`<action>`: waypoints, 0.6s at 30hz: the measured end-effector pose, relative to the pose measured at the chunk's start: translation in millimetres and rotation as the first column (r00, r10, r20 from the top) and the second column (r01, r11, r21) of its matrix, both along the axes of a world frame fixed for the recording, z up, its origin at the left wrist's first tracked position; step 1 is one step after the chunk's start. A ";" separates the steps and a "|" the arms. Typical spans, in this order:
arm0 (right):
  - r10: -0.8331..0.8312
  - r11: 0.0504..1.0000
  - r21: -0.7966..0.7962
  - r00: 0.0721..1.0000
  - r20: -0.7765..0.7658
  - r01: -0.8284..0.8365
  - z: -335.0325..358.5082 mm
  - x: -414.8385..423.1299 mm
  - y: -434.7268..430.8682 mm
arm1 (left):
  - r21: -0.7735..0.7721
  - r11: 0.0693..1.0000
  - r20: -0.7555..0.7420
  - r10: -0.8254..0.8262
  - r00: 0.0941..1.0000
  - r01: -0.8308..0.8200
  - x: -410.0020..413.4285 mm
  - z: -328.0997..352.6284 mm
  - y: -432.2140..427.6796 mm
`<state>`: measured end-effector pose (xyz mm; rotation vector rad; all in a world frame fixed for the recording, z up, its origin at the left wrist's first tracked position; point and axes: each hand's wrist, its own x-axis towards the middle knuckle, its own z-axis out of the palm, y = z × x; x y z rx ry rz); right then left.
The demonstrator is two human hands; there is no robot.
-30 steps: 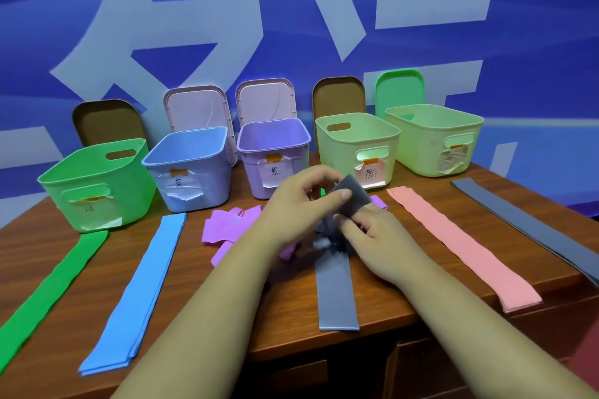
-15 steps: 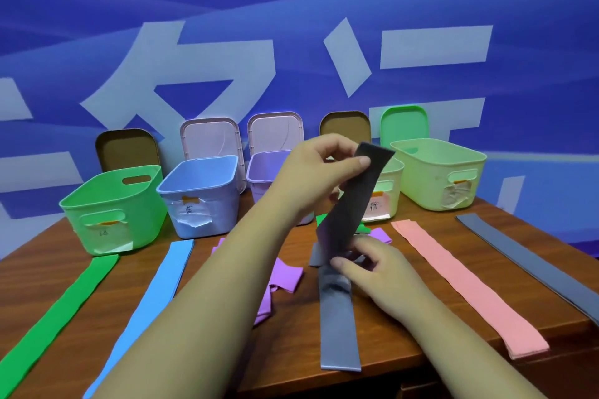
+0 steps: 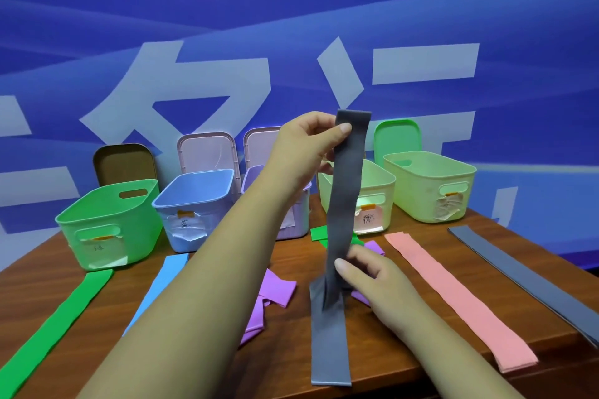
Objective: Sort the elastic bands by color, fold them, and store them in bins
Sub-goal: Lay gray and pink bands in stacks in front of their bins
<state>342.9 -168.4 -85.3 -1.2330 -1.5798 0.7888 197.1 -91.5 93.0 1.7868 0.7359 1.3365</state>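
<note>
I work at a wooden desk (image 3: 32,278) set against a blue printed backdrop (image 3: 291,10) with huge pale characters, so it looks like an office or staged room. Hand-labelled plastic bins (image 3: 107,214) line the desk's back edge.

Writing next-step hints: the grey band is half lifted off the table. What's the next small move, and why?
Probably raise the left hand further, so the grey band clears the table, heading for the grey strip at far right. The right hand pinches its middle, and its lower half lies flat beside jumbled purple bands.
</note>
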 end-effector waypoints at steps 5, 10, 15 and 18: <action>-0.057 0.998 0.020 0.998 -0.027 0.058 -1.2 2.0 0.4 | -0.010 0.999 0.014 0.032 0.999 -0.032 4.3 0.9 9.5; -0.049 0.998 -0.052 0.978 -0.202 0.039 -1.0 2.8 2.8 | -0.019 0.997 0.034 0.078 0.996 -0.078 4.8 5.3 23.1; -0.183 0.983 -0.069 0.966 -0.185 0.173 -0.7 3.8 4.9 | 0.050 0.988 -0.048 0.149 0.988 -0.147 1.7 13.5 37.6; -0.270 0.963 -0.056 0.955 -0.120 0.265 -1.6 5.4 8.5 | 0.025 0.988 -0.045 0.150 0.988 -0.149 0.2 18.4 43.4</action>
